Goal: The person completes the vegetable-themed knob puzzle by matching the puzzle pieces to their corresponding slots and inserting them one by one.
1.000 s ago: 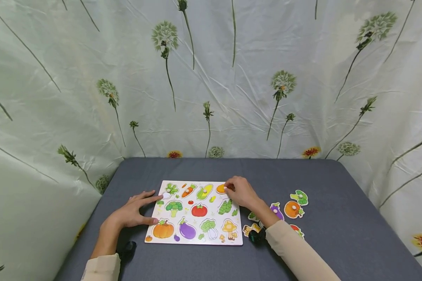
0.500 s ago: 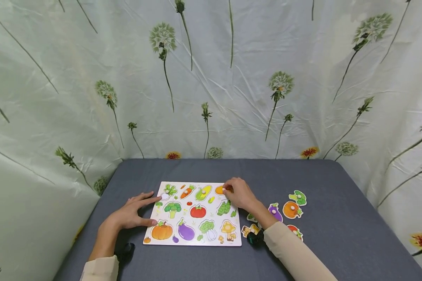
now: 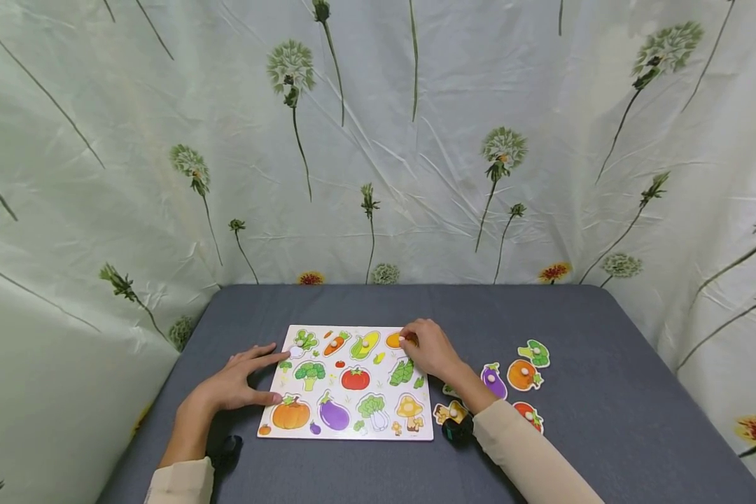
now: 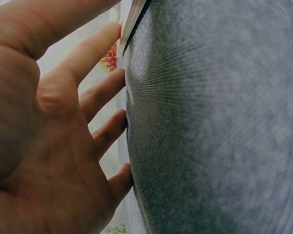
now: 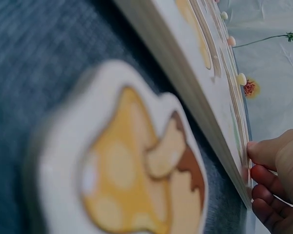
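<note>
A white vegetable puzzle board (image 3: pixel 378 420) lies flat on the table. My left hand (image 3: pixel 233 381) rests at its left edge, index finger and thumb spread onto it; in the left wrist view this hand (image 4: pixel 53 131) has its fingers extended. At the board's top right corner, my right hand (image 3: pixel 432 348) pinches at an orange puzzle piece (image 3: pixel 393 340), mostly covered by the fingers. In the right wrist view, the right hand's thumb and curled fingers (image 5: pixel 266 151) touch the board's far end. Knobbed corn (image 3: pixel 365 344) and carrot (image 3: pixel 336 344) pieces sit in the top row.
Right of the board lie loose knobbed pieces: a mushroom (image 3: pixel 450 411), eggplant (image 3: pixel 494 382), pumpkin (image 3: pixel 524 376), broccoli (image 3: pixel 534 353) and tomato (image 3: pixel 529 416). My right forearm passes over part of this group. A floral curtain (image 3: pixel 378 140) hangs behind the grey table (image 3: pixel 327 469).
Both hands keep nearly the same places at the board. The head view has shifted slightly; the right fingers stay at the orange piece in the top right corner.
</note>
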{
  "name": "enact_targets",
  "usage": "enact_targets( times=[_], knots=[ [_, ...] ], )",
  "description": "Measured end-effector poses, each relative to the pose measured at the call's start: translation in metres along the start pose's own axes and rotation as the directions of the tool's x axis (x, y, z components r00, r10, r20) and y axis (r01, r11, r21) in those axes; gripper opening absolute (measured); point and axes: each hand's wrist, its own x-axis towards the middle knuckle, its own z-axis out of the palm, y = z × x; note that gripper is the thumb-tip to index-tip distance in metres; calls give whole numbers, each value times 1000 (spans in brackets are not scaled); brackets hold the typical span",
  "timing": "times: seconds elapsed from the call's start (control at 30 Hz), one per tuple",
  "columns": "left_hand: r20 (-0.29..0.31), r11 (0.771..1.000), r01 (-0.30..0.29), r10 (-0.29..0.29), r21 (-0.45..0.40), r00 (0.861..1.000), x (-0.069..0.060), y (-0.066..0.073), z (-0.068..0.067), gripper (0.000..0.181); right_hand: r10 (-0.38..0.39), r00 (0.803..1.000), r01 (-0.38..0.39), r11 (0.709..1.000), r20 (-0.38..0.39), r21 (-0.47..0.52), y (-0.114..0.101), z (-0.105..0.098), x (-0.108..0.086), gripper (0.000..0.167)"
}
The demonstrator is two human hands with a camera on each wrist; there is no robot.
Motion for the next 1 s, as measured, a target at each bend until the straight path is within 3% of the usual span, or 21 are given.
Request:
enact_targets(
  times=[0.27,0.5,1.0],
  knots=[
    [1,1000,6,-6,8,1000,1,1,1,88,16,1000,-16,1000,-5,0,1,1,-1,18],
    [-4,1000,15,-15,13,1000,2,-1,1,90,34,999,-34,999,-22,29,-1,-14,-14,17],
    [-35,999,-20,21,30,999,1,0,3,88,68,988,-73,997,-139,-32,41,-55,-46,11]
  ],
)
